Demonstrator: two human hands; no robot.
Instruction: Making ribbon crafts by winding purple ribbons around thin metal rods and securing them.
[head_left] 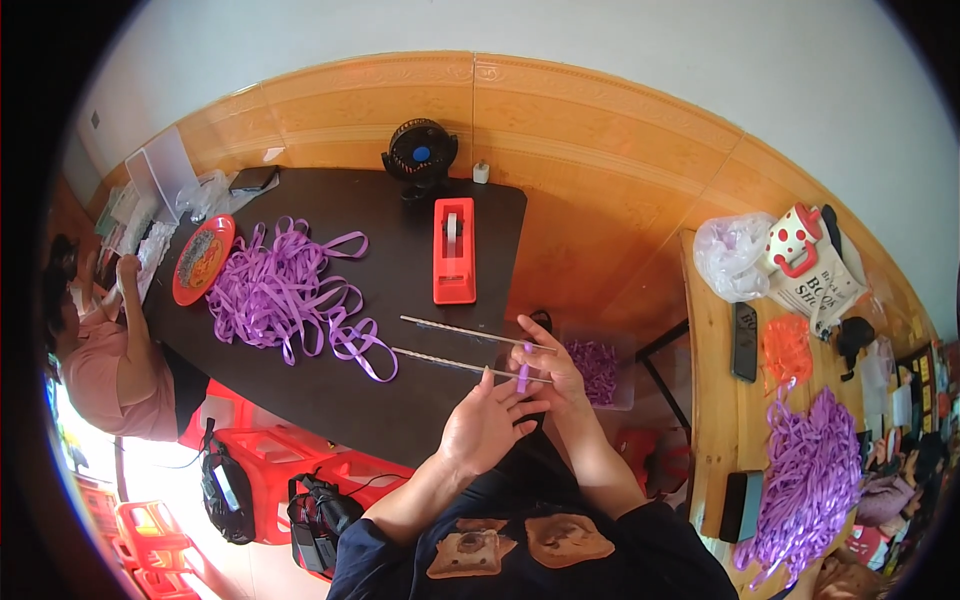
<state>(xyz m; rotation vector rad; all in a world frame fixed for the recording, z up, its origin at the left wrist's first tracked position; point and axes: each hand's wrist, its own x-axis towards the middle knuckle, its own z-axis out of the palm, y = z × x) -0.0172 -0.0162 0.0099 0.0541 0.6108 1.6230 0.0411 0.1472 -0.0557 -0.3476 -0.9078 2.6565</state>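
Two thin metal rods [445, 361] with a twisted look extend side by side over the dark table's near right edge. My right hand [562, 378] holds them at their right ends, its index finger raised along the upper rod. A short strip of purple ribbon [524, 368] spans the rods by my fingers; how it is fastened is partly hidden. My left hand [482, 428] is open just below, palm turned up and fingers spread, with its thumb near the lower rod. A loose pile of purple ribbon [275, 290] lies left of the rods, one looped end trailing toward them.
The dark table [400, 260] carries a red tape dispenser [454, 250], black fan [420, 155] and red plate [203, 260]. A co-worker [120, 370] sits at left. Right, a wooden table [705, 420] holds more purple ribbon [810, 480]. A plastic bin [600, 372] stands between.
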